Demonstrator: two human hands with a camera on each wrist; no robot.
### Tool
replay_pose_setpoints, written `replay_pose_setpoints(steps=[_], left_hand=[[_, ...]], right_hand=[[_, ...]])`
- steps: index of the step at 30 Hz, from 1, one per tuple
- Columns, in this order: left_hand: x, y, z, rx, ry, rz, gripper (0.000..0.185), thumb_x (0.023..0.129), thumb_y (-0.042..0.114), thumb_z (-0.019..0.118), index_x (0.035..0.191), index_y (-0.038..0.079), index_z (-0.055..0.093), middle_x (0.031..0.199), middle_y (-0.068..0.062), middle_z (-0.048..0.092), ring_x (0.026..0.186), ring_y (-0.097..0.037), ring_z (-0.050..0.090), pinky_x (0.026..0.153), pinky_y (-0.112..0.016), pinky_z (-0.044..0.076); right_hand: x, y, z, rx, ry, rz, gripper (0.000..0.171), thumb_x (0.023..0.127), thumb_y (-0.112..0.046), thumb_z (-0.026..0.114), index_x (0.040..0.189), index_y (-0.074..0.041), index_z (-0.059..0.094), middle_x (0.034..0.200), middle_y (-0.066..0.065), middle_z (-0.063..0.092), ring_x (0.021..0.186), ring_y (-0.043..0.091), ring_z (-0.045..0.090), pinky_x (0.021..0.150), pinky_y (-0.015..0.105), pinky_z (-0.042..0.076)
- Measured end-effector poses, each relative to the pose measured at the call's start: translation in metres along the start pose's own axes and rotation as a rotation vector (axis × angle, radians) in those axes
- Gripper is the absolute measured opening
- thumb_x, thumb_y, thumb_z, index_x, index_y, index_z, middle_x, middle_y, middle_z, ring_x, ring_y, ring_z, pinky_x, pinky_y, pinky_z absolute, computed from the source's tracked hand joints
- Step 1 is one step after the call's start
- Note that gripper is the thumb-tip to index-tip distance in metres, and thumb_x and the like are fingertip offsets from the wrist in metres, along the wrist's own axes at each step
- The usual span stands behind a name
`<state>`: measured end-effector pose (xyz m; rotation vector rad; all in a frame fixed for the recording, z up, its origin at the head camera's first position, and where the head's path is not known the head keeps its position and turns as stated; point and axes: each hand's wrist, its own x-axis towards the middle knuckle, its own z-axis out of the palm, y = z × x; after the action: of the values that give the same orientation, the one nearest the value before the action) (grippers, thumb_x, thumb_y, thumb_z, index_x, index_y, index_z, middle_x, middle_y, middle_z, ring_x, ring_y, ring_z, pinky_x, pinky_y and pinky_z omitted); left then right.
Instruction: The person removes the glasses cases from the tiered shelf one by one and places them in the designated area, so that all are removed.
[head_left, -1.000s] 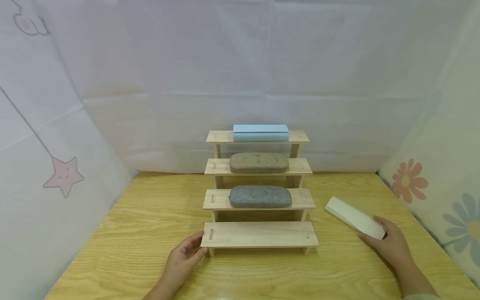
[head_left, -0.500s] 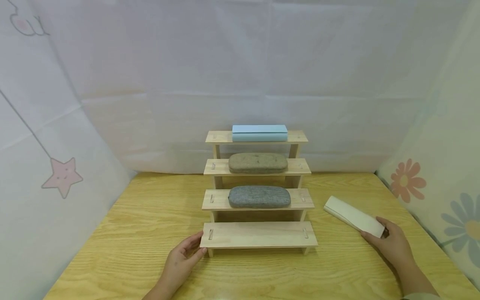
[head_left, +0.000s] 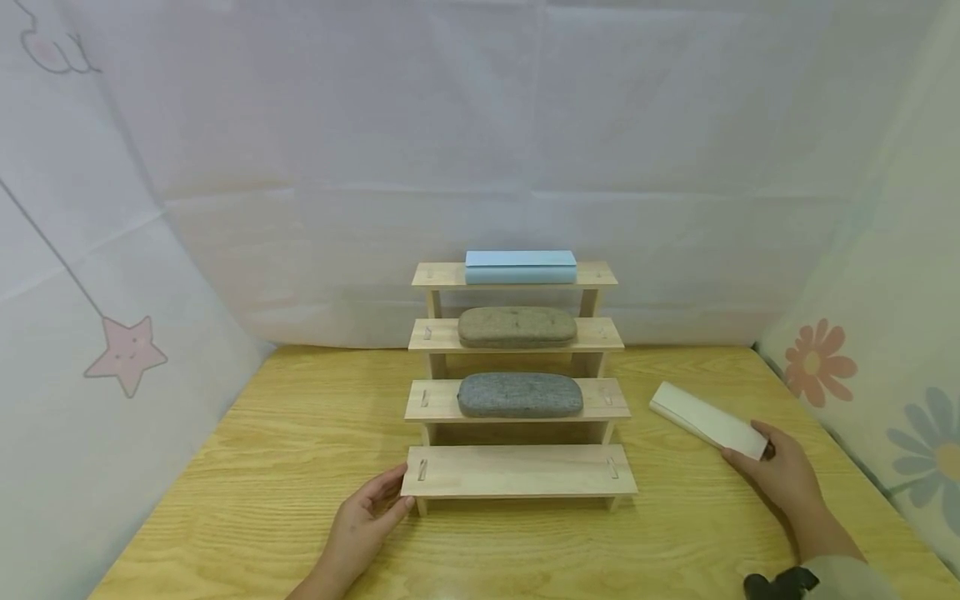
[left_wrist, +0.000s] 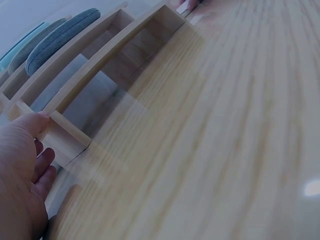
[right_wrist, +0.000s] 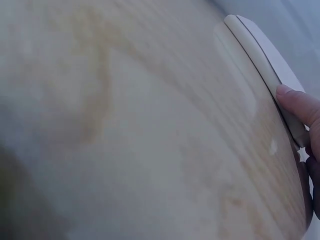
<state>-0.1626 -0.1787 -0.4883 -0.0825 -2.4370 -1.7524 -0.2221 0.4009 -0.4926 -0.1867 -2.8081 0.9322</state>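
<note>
White case (head_left: pixel 707 419) lifted slightly by right hand (head_left: pixel 780 475), left hand (head_left: pixel 367 521) steadying wooden rack (head_left: pixel 519 471)

The stepped rack (head_left: pixel 517 471) stands mid-surface (head_left: pixel 300 433). On its upper three steps lie three cases (head_left: pixel 521 394), one each. Right of the rack lies a flat case (head_left: pixel 701 417), perhaps slightly raised. The left hand (head_left: pixel 367 521) touches the rack's bottom-left corner.
</note>
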Motion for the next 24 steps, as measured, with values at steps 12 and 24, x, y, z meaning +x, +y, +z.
replay_pose_setpoints(steps=[12, 24], left_hand=[[-0.001, 0.0, 0.001, 0.003, 0.009, 0.013, 0.044, 0.086, 0.013, 0.075, 0.128, 0.004, 0.063, 0.127, -0.015, 0.066, 0.11, -0.008, 0.063, 0.091, -0.018, 0.052], [0.0, -0.001, 0.0, 0.008, 0.006, 0.017, 0.044, 0.087, 0.013, 0.074, 0.128, 0.005, 0.063, 0.127, -0.015, 0.066, 0.109, -0.004, 0.062, 0.091, -0.015, 0.051]], right_hand=[[0.012, 0.002, -0.001, 0.002, -0.018, -0.006, 0.091, 0.09, -0.044, 0.069, 0.146, 0.014, 0.027, 0.138, 0.044, 0.036, 0.119, 0.058, 0.042, 0.093, 0.066, 0.041], [0.014, 0.0, -0.001, 0.018, -0.03, -0.01, 0.09, 0.091, -0.043, 0.068, 0.146, 0.015, 0.026, 0.141, 0.045, 0.032, 0.123, 0.061, 0.038, 0.096, 0.067, 0.04]])
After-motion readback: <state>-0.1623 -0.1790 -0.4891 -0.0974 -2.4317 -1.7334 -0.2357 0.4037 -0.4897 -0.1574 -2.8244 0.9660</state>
